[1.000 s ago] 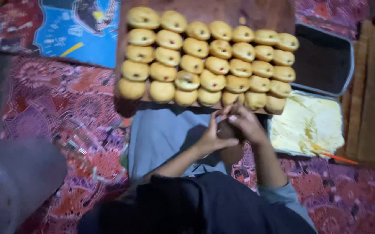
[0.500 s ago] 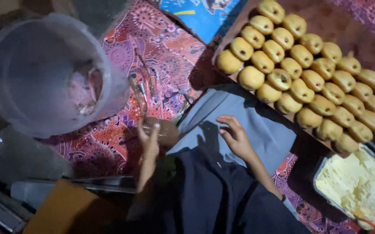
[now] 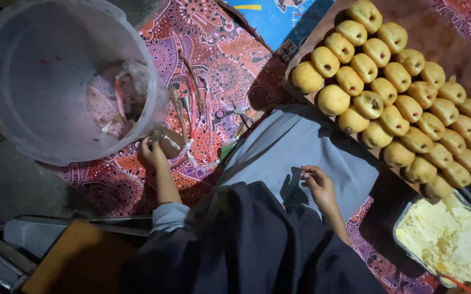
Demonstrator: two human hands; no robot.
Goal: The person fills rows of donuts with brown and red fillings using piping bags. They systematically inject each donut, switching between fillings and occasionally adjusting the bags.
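Observation:
My left hand (image 3: 152,153) holds a small brown filled plastic bag (image 3: 168,140) beside the rim of a large translucent bucket (image 3: 39,81). My right hand (image 3: 318,184) rests on the grey cloth (image 3: 301,152) over my lap, fingers loosely curled, nothing clearly in it. Several yellow dough balls (image 3: 399,103) with small dark dimples lie in rows on a brown board (image 3: 437,32) to the right.
A tray of pale yellow dough (image 3: 447,239) sits at the lower right. Inside the bucket lie crumpled plastic wrappings (image 3: 115,103). Strips and scraps (image 3: 192,103) lie on the red patterned mat (image 3: 219,65). A metal edge (image 3: 28,234) is at the lower left.
My view swung left from the board to the bucket. My hands parted; the left carried the brown bag out to the bucket's rim while the right settled on the grey cloth.

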